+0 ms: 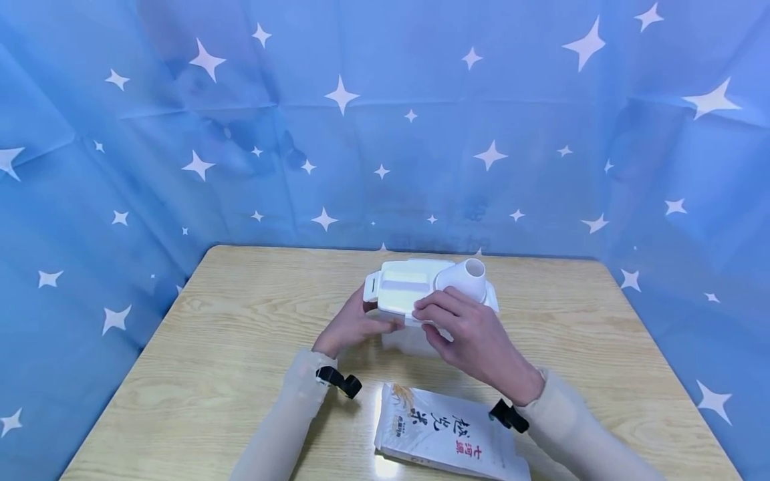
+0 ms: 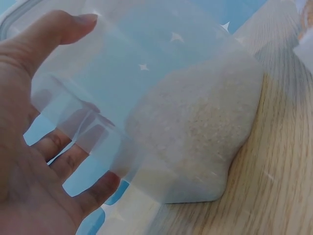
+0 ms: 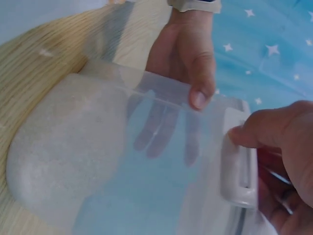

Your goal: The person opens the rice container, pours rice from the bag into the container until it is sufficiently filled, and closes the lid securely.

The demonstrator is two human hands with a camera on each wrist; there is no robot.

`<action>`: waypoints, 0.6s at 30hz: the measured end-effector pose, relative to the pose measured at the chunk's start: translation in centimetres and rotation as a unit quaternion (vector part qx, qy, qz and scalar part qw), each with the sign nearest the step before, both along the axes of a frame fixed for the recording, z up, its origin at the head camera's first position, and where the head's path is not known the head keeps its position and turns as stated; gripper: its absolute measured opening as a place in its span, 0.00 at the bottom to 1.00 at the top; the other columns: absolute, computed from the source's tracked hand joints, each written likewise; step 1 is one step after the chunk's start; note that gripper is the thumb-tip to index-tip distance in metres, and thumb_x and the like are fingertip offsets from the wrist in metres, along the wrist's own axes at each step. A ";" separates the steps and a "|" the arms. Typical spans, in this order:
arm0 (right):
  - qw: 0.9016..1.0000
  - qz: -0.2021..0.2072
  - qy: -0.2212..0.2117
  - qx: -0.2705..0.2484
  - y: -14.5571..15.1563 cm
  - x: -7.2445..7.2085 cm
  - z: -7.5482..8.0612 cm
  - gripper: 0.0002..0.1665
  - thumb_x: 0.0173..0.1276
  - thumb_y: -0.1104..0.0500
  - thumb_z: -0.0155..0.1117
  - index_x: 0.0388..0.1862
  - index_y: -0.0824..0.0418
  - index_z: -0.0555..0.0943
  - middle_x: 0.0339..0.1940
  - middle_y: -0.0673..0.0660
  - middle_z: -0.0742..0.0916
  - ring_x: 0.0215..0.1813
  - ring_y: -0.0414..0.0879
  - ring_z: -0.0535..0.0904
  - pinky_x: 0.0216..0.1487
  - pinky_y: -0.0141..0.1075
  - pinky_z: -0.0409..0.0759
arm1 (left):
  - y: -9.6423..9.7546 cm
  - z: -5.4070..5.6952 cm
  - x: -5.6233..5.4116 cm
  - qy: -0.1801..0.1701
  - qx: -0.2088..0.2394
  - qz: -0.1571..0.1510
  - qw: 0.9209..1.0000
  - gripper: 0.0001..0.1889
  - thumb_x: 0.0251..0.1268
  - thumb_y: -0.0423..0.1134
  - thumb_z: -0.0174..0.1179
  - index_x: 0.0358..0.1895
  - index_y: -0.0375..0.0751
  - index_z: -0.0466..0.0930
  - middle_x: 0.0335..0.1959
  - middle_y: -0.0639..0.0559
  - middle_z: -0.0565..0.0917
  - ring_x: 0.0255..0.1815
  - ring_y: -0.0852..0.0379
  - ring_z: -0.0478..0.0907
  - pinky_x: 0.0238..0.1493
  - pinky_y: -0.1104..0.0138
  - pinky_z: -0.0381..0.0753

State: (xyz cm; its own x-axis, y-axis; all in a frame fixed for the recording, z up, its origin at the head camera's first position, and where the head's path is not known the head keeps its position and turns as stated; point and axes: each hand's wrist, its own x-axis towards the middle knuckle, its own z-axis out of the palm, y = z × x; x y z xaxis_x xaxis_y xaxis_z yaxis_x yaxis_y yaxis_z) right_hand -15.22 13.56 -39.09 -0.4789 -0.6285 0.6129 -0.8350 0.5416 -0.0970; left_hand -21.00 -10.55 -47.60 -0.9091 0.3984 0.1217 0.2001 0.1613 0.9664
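A clear plastic storage container holding white rice stands on the table. Its white lid is on, and a white tapered measuring cup sits at the lid's right side. My left hand grips the container's left end below the lid, thumb along the near side and fingers spread round the far side. At the near side of the lid, my right hand pinches the white latch: the thumb is against the latch, the other fingers bent over the lid's top.
A flat white rice bag with printed characters lies on the wooden table, close to me between the forearms. Behind the table and along both sides hangs a blue curtain with white stars.
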 end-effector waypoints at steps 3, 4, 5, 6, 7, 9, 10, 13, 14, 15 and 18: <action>1.000 0.008 -0.018 0.010 0.1 0.0 0.5 0.14 0.59 0.64 0.76 0.43 0.56 0.86 0.49 0.49 0.87 0.50 0.43 0.81 0.44 0.34 0.86 | 0.0 0.2 -0.1 0.006 -0.002 -0.001 1.000 0.45 0.51 0.39 0.79 0.73 0.60 0.66 0.66 0.58 0.77 0.66 0.55 0.74 0.72 0.50 0.72; 1.000 0.011 -0.024 0.012 0.2 0.1 0.7 0.13 0.59 0.64 0.76 0.43 0.56 0.85 0.50 0.49 0.87 0.51 0.43 0.80 0.44 0.34 0.86 | -0.1 0.2 -0.1 0.009 -0.003 -0.001 1.000 0.45 0.51 0.39 0.80 0.73 0.60 0.66 0.66 0.58 0.77 0.66 0.55 0.74 0.72 0.50 0.72; 0.999 0.013 -0.031 0.014 0.2 0.1 0.9 0.13 0.60 0.64 0.75 0.44 0.55 0.85 0.51 0.49 0.87 0.53 0.43 0.80 0.45 0.34 0.86 | -0.1 0.3 -0.1 0.009 -0.004 0.000 1.000 0.45 0.51 0.39 0.80 0.74 0.60 0.66 0.66 0.58 0.77 0.66 0.55 0.74 0.73 0.50 0.73; 0.999 0.015 -0.037 0.016 0.3 0.1 1.1 0.13 0.61 0.63 0.75 0.44 0.55 0.85 0.52 0.49 0.87 0.55 0.43 0.79 0.47 0.35 0.86 | -0.1 0.3 -0.1 0.011 -0.005 0.001 1.000 0.46 0.51 0.39 0.80 0.74 0.60 0.65 0.66 0.58 0.77 0.66 0.54 0.74 0.73 0.49 0.72; 0.999 0.018 -0.041 0.014 0.4 0.1 1.3 0.13 0.61 0.63 0.75 0.44 0.55 0.85 0.53 0.49 0.86 0.56 0.44 0.79 0.48 0.36 0.86 | -0.2 0.3 -0.1 0.011 -0.004 0.001 1.000 0.46 0.51 0.39 0.80 0.74 0.60 0.65 0.67 0.58 0.77 0.67 0.54 0.74 0.73 0.49 0.72; 0.999 0.022 -0.045 0.005 0.6 0.1 1.8 0.13 0.62 0.63 0.74 0.45 0.54 0.85 0.55 0.50 0.86 0.60 0.46 0.79 0.50 0.38 0.87 | -0.2 0.2 0.0 0.010 -0.003 0.003 1.000 0.48 0.51 0.39 0.80 0.75 0.61 0.63 0.68 0.58 0.76 0.68 0.54 0.73 0.74 0.49 0.72; 0.999 0.023 -0.045 -0.001 0.7 0.1 2.0 0.14 0.61 0.63 0.75 0.46 0.54 0.85 0.57 0.51 0.86 0.61 0.47 0.78 0.50 0.39 0.87 | -0.2 0.2 0.0 0.009 -0.002 0.004 1.000 0.49 0.51 0.39 0.80 0.76 0.62 0.62 0.69 0.58 0.75 0.69 0.54 0.72 0.75 0.49 0.71; 0.999 0.023 -0.039 -0.026 1.3 -0.1 2.7 0.17 0.60 0.62 0.76 0.49 0.55 0.86 0.62 0.54 0.85 0.64 0.51 0.77 0.51 0.41 0.86 | -0.3 0.3 0.3 0.011 0.004 0.012 1.000 0.53 0.51 0.41 0.81 0.78 0.67 0.57 0.71 0.60 0.73 0.72 0.54 0.71 0.75 0.48 0.71; 0.999 0.022 -0.037 -0.033 1.5 -0.2 3.0 0.18 0.60 0.62 0.76 0.50 0.55 0.86 0.63 0.55 0.84 0.66 0.52 0.77 0.55 0.41 0.85 | -0.4 0.3 0.5 0.012 0.008 0.016 1.000 0.54 0.51 0.42 0.81 0.79 0.68 0.56 0.71 0.60 0.73 0.72 0.55 0.70 0.75 0.48 0.71; 0.998 0.020 -0.033 -0.040 1.8 -0.4 3.3 0.19 0.60 0.61 0.75 0.51 0.55 0.85 0.64 0.56 0.84 0.67 0.53 0.76 0.60 0.42 0.83 | -0.5 0.4 0.6 0.013 0.012 0.022 1.000 0.54 0.51 0.43 0.81 0.79 0.70 0.55 0.71 0.61 0.73 0.73 0.55 0.70 0.75 0.48 0.71; 0.998 0.020 -0.024 -0.061 2.5 -0.8 4.2 0.20 0.60 0.60 0.75 0.53 0.57 0.85 0.66 0.58 0.83 0.69 0.55 0.75 0.73 0.40 0.74 | -0.9 0.8 1.3 0.026 0.018 0.045 0.998 0.56 0.50 0.43 0.82 0.80 0.67 0.54 0.70 0.60 0.73 0.72 0.55 0.70 0.74 0.47 0.73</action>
State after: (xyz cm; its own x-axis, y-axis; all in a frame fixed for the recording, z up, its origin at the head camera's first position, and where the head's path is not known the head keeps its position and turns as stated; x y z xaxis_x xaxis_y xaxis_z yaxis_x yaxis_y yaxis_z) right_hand -16.03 16.08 -34.94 -0.4850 -0.5692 0.6639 -0.8486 0.4896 -0.2002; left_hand -19.73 -11.41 -46.82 -0.9332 0.3090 0.1834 0.2372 0.1464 0.9604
